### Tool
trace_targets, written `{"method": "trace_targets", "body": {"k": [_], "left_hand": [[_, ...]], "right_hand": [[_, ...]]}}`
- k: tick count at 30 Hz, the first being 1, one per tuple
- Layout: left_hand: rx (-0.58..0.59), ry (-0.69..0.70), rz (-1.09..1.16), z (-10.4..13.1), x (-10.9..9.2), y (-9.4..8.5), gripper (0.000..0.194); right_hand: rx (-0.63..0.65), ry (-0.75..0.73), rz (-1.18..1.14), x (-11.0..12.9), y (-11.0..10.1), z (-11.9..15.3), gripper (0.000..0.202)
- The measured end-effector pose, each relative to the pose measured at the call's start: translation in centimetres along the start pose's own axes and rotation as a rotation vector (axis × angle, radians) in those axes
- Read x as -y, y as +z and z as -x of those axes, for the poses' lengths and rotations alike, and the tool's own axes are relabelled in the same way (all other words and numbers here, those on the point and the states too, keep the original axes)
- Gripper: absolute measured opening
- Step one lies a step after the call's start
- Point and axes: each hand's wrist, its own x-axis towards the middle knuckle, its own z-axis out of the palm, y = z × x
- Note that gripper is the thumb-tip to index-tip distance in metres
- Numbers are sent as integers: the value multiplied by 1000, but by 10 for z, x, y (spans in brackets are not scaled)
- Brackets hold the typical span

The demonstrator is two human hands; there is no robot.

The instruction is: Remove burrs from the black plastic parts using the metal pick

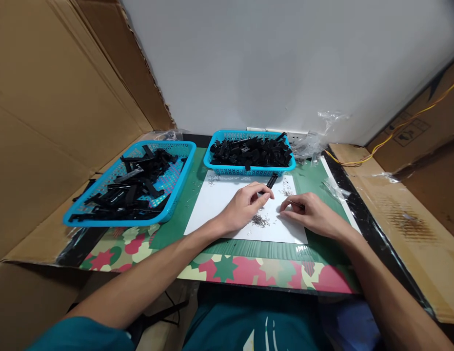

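My left hand (247, 204) is closed around a slim black plastic part (272, 181), whose far end sticks out beyond the fingers. Over the right side of a white paper sheet (208, 209), my right hand (307, 210) has its thumb and fingers drawn together in a pinch. Whatever those fingertips hold is too small to make out. A heap of tiny metal pieces, perhaps springs (261, 221), lies on the paper between the hands. Another small scatter of metal pieces (286, 191) is just beyond the right hand.
A blue basket (249, 170) full of black parts stands behind the paper. At left, a second blue basket (182, 187) holds more of them. Cardboard walls (66, 83) flank the table. Clear plastic wrap (309, 145) and a yellow cable (380, 145) lie at the right.
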Motion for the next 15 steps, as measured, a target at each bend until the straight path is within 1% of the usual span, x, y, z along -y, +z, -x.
{"method": "trace_targets", "body": {"k": [3,6,11,15], "left_hand": [[0,0,-6,0,-2,0,29],[2,2,0,1,-3,0,29],[37,16,-20,2,-1,1,26],[62,33,-56,4,1,3,18]], "right_hand": [[21,-1,0,1,3,-1,19],[46,-3,1,2,4,-1,19],[85,-1,11,2,3,0,17],[28,-20,-33,4,4,0,20]]}}
